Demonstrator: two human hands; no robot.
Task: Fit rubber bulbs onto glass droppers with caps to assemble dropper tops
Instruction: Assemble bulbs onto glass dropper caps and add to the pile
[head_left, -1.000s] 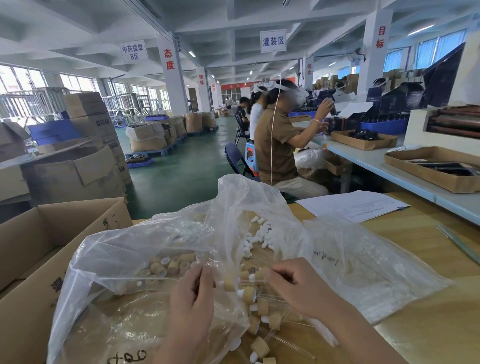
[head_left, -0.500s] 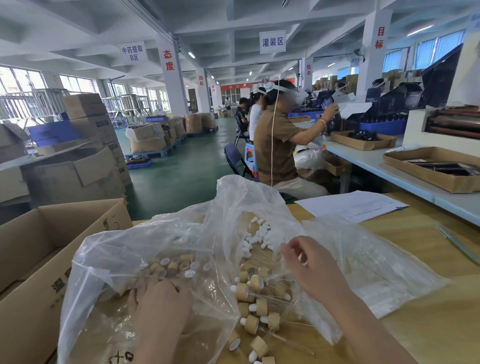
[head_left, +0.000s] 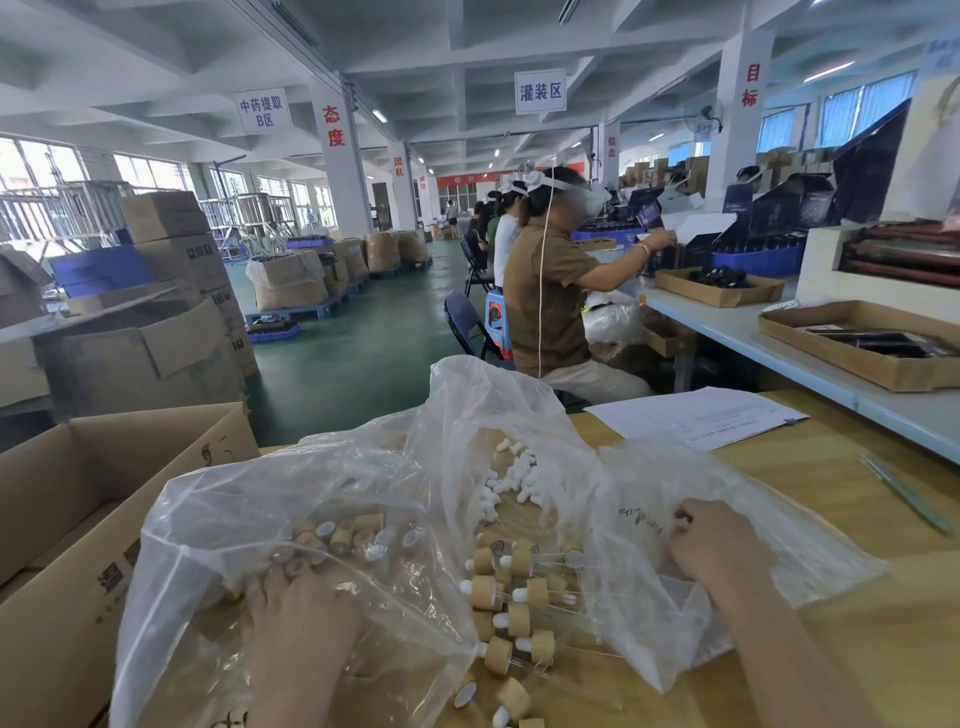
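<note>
Rubber bulbs (head_left: 511, 478) lie heaped mid-tabletop under a clear bag (head_left: 566, 441); the right hand (head_left: 711, 545), fingers curled on its film, grasp unclear, should pinch one only, while the left hand (head_left: 296, 618), hold unseen, rests among caps (head_left: 332, 540) toward the front edge.

Noting an open cardboard box (head_left: 78, 519) standing at near left, against the wooden table (head_left: 831, 467). Recording a printed sheet of paper (head_left: 696, 418) lying at the table's far edge and a thin metal tool (head_left: 904, 493) lying to the right. Observing a seated person in a brown shirt (head_left: 550, 301) reaching over a pale bench (head_left: 779, 353) beyond, with shallow cardboard trays (head_left: 872, 343) resting on it. Logging stacked cartons (head_left: 176, 244) standing at far left and a white sign (head_left: 540, 91) hanging overhead.
</note>
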